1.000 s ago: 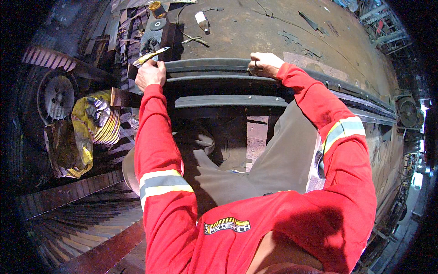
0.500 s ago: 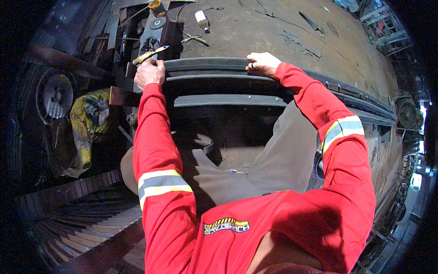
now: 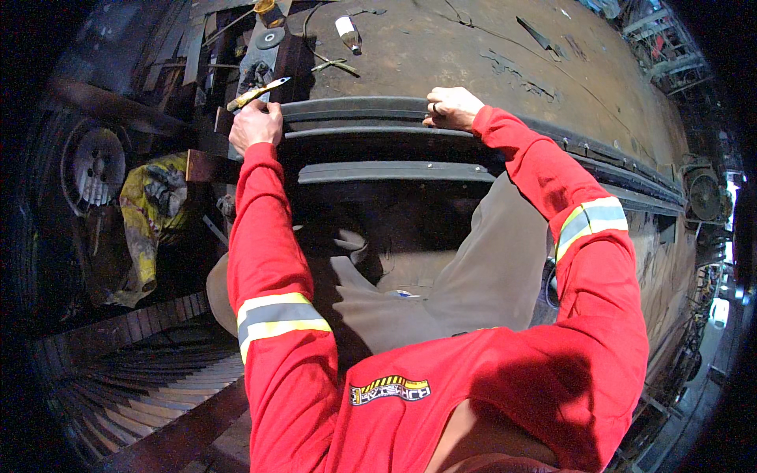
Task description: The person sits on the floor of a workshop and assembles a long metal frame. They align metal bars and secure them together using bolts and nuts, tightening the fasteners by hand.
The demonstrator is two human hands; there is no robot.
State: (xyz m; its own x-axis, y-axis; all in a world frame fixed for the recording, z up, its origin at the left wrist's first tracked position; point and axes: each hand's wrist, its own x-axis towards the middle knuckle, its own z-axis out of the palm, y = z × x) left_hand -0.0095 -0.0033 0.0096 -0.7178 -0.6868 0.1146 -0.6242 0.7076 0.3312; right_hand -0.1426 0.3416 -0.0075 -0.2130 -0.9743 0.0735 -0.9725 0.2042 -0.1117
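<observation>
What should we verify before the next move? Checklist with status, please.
1. Left hand at the left end of the far dark rail: ok.
2. Right hand at the same rail, farther right: ok.
3. Firm grip on both sides: cannot tell, fingertips are largely hidden.
4. Yellow-handled tool well away from the left hand: not ok, it's right beside or in it.
5. Gloves on: not ok, both hands are bare.
6. Bottle away from both hands: ok, it lies beyond the rail.

I see long dark strip (image 3: 355, 109), ridged lengthwise, straight, lying crosswise, bare side facing up; second dark strip (image 3: 378, 132) just nearer, roughly parallel, in shadow.
</observation>
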